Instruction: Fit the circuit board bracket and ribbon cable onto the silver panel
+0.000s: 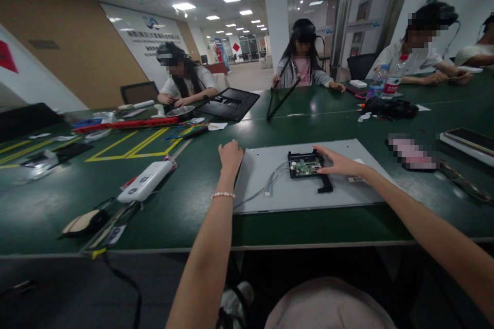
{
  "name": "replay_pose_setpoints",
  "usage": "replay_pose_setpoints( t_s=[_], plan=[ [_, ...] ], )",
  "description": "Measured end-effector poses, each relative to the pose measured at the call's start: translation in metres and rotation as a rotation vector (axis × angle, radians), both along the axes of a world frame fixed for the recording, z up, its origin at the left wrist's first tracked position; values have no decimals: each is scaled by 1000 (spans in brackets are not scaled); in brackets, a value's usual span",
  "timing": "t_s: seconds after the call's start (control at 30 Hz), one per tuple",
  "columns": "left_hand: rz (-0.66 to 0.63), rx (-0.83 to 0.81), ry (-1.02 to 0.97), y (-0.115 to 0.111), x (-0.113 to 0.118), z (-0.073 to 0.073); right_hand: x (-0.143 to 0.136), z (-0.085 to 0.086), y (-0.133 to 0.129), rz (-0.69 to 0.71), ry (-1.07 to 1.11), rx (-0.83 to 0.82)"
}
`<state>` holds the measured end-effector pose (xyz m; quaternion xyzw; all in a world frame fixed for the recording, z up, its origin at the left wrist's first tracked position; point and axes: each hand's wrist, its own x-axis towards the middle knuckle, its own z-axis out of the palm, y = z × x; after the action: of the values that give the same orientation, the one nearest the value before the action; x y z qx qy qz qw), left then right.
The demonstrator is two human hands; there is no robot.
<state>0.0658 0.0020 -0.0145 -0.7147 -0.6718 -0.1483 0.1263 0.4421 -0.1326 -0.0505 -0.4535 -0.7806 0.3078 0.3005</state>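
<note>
A flat grey metal panel (262, 164) lies on the green table in front of me. On it rests a black plastic bracket (325, 185) around a green circuit board (304, 167), with thin grey cables (266, 185) running off to the left. My right hand (341, 164) is at the bracket's right side, thumb and fingers apart on either side of its upper right corner. At the panel's left edge, my left hand (230, 155) is closed with curled fingers; its fingertips are hidden.
Left of the panel lie a white power bank (146, 182) and a beige-and-black pouch (85, 222). A pink phone (412, 153) is at the right. Across the table, a person holds a thin black frame (283, 100); a black laptop-like shell (229, 104) and bottles (393, 79) stand nearby.
</note>
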Motion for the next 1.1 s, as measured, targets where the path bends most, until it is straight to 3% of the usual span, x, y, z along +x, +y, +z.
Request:
replay_pose_setpoints(
  t_s=[0.37, 0.5, 0.73, 0.8, 0.87, 0.97, 1.03, 1.1],
  plan=[
    [-150, 155, -33, -14, 10, 19, 2, -1, 1, 5, -36, 14],
    [-224, 81, -26, -12, 15, 19, 4, -3, 2, 7, -43, 23],
    [-576, -126, 153, -18, 41, 14, 2, -1, 1, 13, -59, 30],
    [-616, -175, 147, -19, 44, 16, 2, 0, 0, 6, -64, 37],
    [-562, -150, 94, -16, 39, 18, 2, 0, 0, 7, -68, 37],
    [-343, 23, -23, -5, 18, 15, 3, -1, 1, 15, -78, 28],
    [-186, 104, -91, 4, -1, 8, 3, -1, 2, 15, -83, 19],
    [-68, 75, -120, 13, -17, -4, 3, -2, 3, 13, -83, 23]
  ],
)
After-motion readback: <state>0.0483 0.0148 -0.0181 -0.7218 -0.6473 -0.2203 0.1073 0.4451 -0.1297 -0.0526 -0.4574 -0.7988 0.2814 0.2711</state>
